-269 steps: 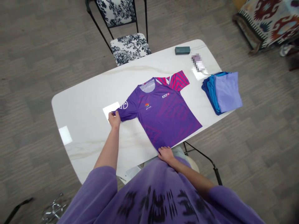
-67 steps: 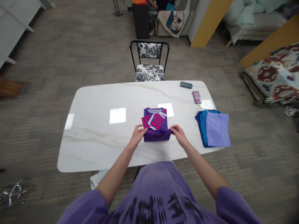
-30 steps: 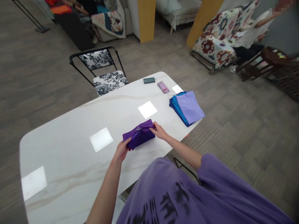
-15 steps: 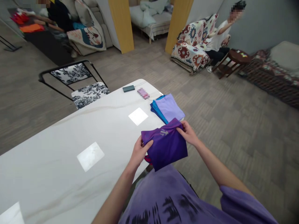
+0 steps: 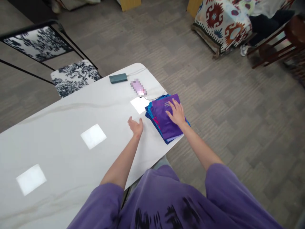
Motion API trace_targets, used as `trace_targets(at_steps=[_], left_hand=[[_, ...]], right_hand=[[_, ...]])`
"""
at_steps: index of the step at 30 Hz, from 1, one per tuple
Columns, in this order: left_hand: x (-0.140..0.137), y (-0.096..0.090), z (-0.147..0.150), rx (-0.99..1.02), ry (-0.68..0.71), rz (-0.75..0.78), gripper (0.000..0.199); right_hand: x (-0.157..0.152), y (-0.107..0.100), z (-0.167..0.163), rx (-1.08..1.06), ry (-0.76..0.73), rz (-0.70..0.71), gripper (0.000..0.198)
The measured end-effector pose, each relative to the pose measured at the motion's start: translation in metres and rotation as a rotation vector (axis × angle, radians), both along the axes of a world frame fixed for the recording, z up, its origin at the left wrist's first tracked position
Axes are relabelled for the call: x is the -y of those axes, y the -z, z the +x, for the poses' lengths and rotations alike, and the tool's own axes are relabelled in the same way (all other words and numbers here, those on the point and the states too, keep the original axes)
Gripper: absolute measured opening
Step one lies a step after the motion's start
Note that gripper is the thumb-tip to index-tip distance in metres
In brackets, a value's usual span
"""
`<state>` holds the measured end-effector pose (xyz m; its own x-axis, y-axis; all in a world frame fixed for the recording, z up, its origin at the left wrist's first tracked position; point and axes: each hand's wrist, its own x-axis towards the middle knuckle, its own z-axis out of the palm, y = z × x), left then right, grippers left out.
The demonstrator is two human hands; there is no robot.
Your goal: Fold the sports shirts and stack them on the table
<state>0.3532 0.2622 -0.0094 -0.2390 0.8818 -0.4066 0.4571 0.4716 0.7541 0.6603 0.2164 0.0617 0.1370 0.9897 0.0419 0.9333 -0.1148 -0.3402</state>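
Note:
A folded dark purple garment with a small pale print lies on top of a stack of folded clothes at the table's right corner. Blue, pink and lilac edges show beneath it. My right hand rests on the purple garment near the print, its fingers spread. To the left of the stack, my left hand is over the white table, thumb and fingers apart, with nothing in it.
Toward the table's far end lie a dark green power bank with a cable and a pink, blurred-out phone-like object. A patterned chair stands beyond the left edge. Farther off are a covered sofa, a seated person and a wooden stool.
The purple garment, held between both hands before, now lies on the stack. My left hand has let go and moved left; my right hand is now spread on top. The view has tilted down.

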Motion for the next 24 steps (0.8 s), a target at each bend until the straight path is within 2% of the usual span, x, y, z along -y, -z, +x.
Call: trace_targets(at_steps=[3,5,8,11,13,15,18,20,22,24], left_hand=[[0.012,0.038,-0.044,-0.335,0.101,0.055,0.081],[0.017,0.059,-0.068,-0.460,0.202,0.068,0.081],[0.017,0.083,-0.088,-0.505,0.271,0.091,0.087],[0.012,0.097,-0.096,-0.508,0.265,0.107,0.091],[0.008,0.103,-0.101,-0.500,0.255,0.113,0.091],[0.004,0.107,-0.106,-0.494,0.242,0.119,0.090],[0.000,0.111,-0.115,-0.476,0.231,0.125,0.087],[-0.003,0.113,-0.120,-0.439,0.219,0.120,0.086],[-0.006,0.113,-0.124,-0.390,0.200,0.107,0.087],[-0.009,0.113,-0.127,-0.349,0.181,0.083,0.088]], right_hand=[[0.002,0.037,-0.013,0.020,-0.044,-0.121,0.071],[0.004,0.053,-0.018,0.022,-0.039,-0.181,0.069],[0.001,0.061,-0.023,0.034,-0.026,-0.185,0.069],[-0.027,0.055,-0.024,0.025,-0.020,-0.132,0.064],[-0.069,0.056,-0.025,-0.025,0.000,-0.087,0.056],[-0.127,0.066,-0.029,-0.160,-0.002,-0.055,0.046],[-0.229,0.099,-0.047,-0.415,-0.048,-0.053,0.036],[-0.290,0.126,-0.065,-0.500,-0.048,-0.059,0.035],[-0.335,0.150,-0.084,-0.506,-0.029,-0.077,0.037],[-0.364,0.169,-0.099,-0.456,-0.009,-0.118,0.044]])
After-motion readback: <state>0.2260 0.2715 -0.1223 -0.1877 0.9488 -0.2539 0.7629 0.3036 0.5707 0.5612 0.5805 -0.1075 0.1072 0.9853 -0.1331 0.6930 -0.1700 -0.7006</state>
